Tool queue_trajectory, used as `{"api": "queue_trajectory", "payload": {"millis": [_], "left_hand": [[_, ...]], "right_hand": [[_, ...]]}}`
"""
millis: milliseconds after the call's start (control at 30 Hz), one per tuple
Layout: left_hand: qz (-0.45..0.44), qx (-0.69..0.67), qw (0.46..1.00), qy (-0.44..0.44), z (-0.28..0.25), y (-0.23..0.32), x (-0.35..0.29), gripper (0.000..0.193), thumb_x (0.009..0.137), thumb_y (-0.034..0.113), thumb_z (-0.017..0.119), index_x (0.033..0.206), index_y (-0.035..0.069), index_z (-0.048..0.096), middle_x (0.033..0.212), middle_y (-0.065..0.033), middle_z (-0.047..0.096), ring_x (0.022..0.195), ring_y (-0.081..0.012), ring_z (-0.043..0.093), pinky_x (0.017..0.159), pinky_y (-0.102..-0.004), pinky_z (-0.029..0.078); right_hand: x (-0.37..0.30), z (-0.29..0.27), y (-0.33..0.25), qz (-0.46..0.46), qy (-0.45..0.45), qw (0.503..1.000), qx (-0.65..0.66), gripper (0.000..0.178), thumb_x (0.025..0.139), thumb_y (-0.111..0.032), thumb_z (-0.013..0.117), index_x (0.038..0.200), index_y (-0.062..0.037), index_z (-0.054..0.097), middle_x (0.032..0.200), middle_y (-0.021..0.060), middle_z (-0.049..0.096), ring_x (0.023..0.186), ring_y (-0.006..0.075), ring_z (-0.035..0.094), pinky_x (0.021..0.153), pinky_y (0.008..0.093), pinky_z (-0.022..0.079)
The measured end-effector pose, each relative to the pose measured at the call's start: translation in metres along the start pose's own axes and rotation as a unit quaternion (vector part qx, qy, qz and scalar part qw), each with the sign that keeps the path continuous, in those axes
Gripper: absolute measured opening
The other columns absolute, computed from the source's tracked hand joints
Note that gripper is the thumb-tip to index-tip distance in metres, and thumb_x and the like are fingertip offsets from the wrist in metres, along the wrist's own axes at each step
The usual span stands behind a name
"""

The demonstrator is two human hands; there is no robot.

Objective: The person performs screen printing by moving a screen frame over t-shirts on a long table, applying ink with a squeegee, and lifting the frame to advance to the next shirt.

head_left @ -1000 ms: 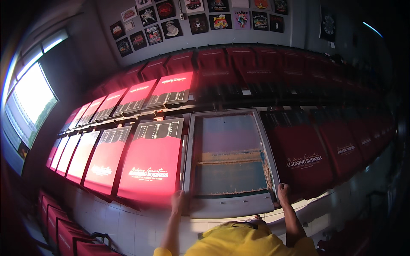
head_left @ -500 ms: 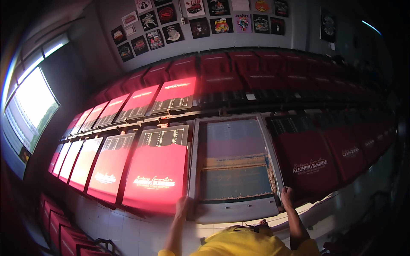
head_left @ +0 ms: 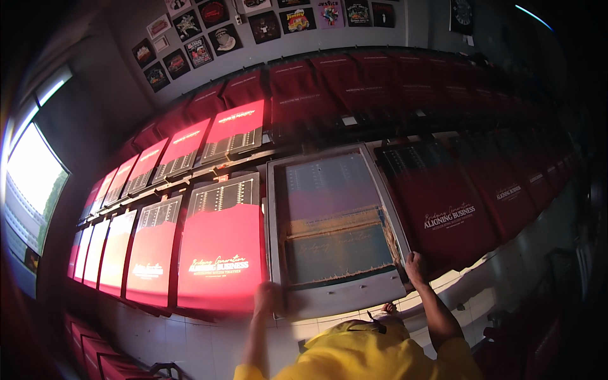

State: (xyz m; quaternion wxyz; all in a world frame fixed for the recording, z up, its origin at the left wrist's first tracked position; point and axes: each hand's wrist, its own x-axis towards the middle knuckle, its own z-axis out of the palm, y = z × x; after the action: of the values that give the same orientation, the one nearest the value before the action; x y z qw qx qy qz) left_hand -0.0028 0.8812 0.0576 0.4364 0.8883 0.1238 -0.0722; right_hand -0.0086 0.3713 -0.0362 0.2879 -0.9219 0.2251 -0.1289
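The person's two forearms rise from the lower edge, well apart, straddling a yellow top (head_left: 361, 354), and reach forward to the near corners of a screen frame (head_left: 348, 300). The frame lies in the near row, between a sunlit red shirt (head_left: 221, 278) on the left and a shadowed red shirt (head_left: 437, 196) on the right. The right hand (head_left: 415, 270) is curled at the frame's right side, its grip pinching the edge just above the corner, the forearm slanting outward beneath it. The left hand (head_left: 267, 299) sits by the opposite corner, its forearm nearly upright (motion has smeared its fingers), so one cannot tell whether that grip pinches the frame or merely touches it. What lies under the mesh (head_left: 329, 253) shows only dimly, with faint lettering in its lower part, and whether the frame rests on something is hidden. A foot (head_left: 389, 308) peeps out, mostly covered, beyond the top; the far right sinks into darkness.
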Motion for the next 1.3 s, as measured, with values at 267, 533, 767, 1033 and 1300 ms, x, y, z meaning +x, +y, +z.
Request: {"api": "queue_trajectory", "payload": {"millis": [267,533,767,1033,1300], "left_hand": [[0.073,-0.042,0.995,0.043,-0.024,0.041,-0.065,0.033,0.102,0.026,0.049,0.107,0.002,0.07,0.085,-0.0074,0.069,0.077,-0.0173,0.064,0.066,-0.0325,0.052],[0.06,-0.109,0.873,-0.472,0.054,0.067,-0.127,0.042,0.104,0.037,0.047,0.129,0.006,0.061,0.094,-0.0049,0.068,0.078,-0.0111,0.059,0.065,-0.0288,0.049],[-0.093,-0.285,0.858,-0.417,0.112,0.076,-0.129,0.043,0.106,0.035,0.039,0.136,0.008,0.054,0.103,-0.0045,0.066,0.086,-0.0126,0.058,0.077,-0.0256,0.047],[-0.174,-0.39,0.824,-0.371,0.145,0.04,-0.121,0.042,0.107,0.034,0.039,0.116,0.005,0.068,0.099,-0.0033,0.065,0.085,-0.0101,0.055,0.08,-0.0257,0.045],[-0.106,-0.249,0.907,-0.324,0.135,0.051,-0.124,0.038,0.106,0.032,0.046,0.11,0.005,0.072,0.092,-0.0033,0.068,0.084,-0.0133,0.055,0.08,-0.0294,0.046]], "right_hand": [[-0.055,-0.115,-0.13,-0.362,-0.157,0.918,-0.034,0.056,0.083,-0.026,0.071,0.133,-0.0065,0.054,0.132,0.0111,0.057,0.122,0.03,0.052,0.098,0.0415,0.045],[-0.089,-0.087,-0.161,-0.508,-0.265,0.815,-0.089,0.051,0.076,-0.014,0.064,0.127,-0.0087,0.059,0.129,0.0087,0.059,0.112,0.0301,0.055,0.095,0.0452,0.046],[-0.073,-0.066,-0.181,-0.504,-0.16,0.842,-0.112,0.029,0.071,-0.013,0.069,0.099,-0.0088,0.061,0.103,0.0063,0.061,0.098,0.027,0.058,0.083,0.0417,0.048],[0.012,-0.038,-0.225,-0.503,-0.103,0.856,-0.062,0.036,0.067,-0.012,0.078,0.098,-0.0079,0.06,0.099,0.0046,0.062,0.097,0.0244,0.059,0.085,0.0393,0.047],[0.045,0.003,-0.219,-0.525,-0.088,0.841,-0.098,0.028,0.074,-0.01,0.072,0.099,-0.0064,0.06,0.097,0.0055,0.062,0.094,0.0257,0.059,0.082,0.0397,0.047]]}}
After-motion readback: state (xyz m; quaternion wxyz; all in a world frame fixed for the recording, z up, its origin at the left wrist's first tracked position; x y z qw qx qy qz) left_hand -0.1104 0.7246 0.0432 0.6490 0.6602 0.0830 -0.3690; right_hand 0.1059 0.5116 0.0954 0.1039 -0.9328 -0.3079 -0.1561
